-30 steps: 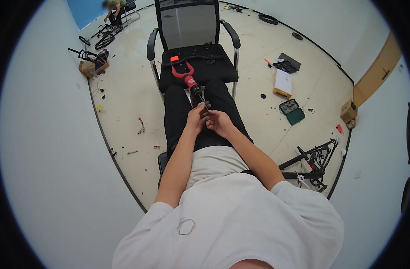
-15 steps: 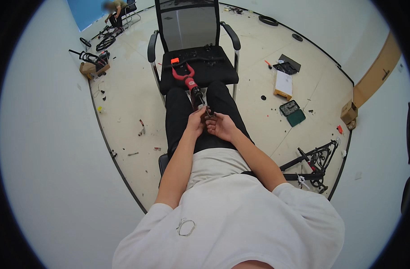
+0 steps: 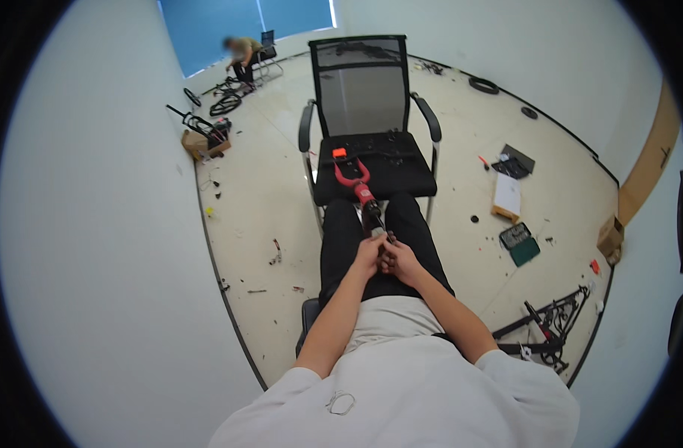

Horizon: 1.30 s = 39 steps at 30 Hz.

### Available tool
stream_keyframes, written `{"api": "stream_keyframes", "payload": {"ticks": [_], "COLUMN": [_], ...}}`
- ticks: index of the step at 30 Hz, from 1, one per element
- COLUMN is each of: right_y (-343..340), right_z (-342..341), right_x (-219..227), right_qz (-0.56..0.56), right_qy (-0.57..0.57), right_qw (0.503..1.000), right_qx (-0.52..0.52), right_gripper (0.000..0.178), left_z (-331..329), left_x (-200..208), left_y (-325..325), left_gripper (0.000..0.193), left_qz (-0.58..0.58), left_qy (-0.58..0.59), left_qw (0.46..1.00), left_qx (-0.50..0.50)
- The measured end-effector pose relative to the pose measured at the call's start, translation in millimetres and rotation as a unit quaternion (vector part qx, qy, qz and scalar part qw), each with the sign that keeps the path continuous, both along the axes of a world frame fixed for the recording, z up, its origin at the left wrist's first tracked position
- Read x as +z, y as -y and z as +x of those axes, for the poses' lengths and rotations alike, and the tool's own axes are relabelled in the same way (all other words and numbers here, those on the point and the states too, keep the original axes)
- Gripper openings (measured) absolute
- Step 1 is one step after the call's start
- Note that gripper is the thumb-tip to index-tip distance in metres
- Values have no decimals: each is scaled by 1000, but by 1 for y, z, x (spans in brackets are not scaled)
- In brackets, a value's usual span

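A red bicycle fork (image 3: 364,193) lies lengthwise between the black chair and my lap, its two prongs on the seat. Its black end (image 3: 371,212) points toward me between my thighs. My left hand (image 3: 367,256) is closed around the near end, where a pale grey piece shows at the fingertips. Close beside it, my right hand (image 3: 402,263) is closed in a pinch on a thin dark tool that looks like a hex key (image 3: 390,237). The fingers hide most of the tool and the exact contact.
On the chair seat (image 3: 416,175) are a dark handlebar-like bar (image 3: 390,154), an orange-red block (image 3: 340,153) and small black parts. To the right lie an opened green case (image 3: 526,252), a white-topped box (image 3: 507,192) and a black bike frame (image 3: 554,328). Another person (image 3: 244,56) sits far left by bicycle parts.
The whole view has shifted, so everything appears lower and further right. My hands stay together at the fork's near end, the right one now nearer the left, with less of the tool showing.
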State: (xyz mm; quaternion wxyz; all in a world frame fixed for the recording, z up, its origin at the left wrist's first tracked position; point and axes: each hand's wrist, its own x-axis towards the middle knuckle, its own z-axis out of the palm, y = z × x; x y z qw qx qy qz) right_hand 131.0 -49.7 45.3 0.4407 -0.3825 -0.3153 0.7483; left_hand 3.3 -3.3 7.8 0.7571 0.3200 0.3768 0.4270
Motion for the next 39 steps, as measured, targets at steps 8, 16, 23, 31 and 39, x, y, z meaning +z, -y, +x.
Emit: {"api": "stream_keyframes", "payload": {"ticks": [8,16,23,31,39], "right_y": [-12,-11,-6,-10,-6], "right_z": [-3,7,15,7,11], "right_x": [-8,-16,-23,-25,-25], "right_qz": [40,38,34,58,63], "right_qy": [47,43,27,81,90], "right_qw": [998,998,999,995,994], "right_qx": [-20,-2,-11,-23,-1], "right_gripper": [23,45,41,34,35], "left_z": [3,2,5,2,-1], "left_x": [-10,-23,-3,-18,-9], "left_y": [-5,-15,1,-7,-3], "left_gripper": [19,23,25,31,19], "left_qz": [-29,-53,-79,-64,-57], "left_qy": [87,83,38,52,91], "left_qw": [993,994,995,996,994], "left_qx": [80,56,41,40,32]}}
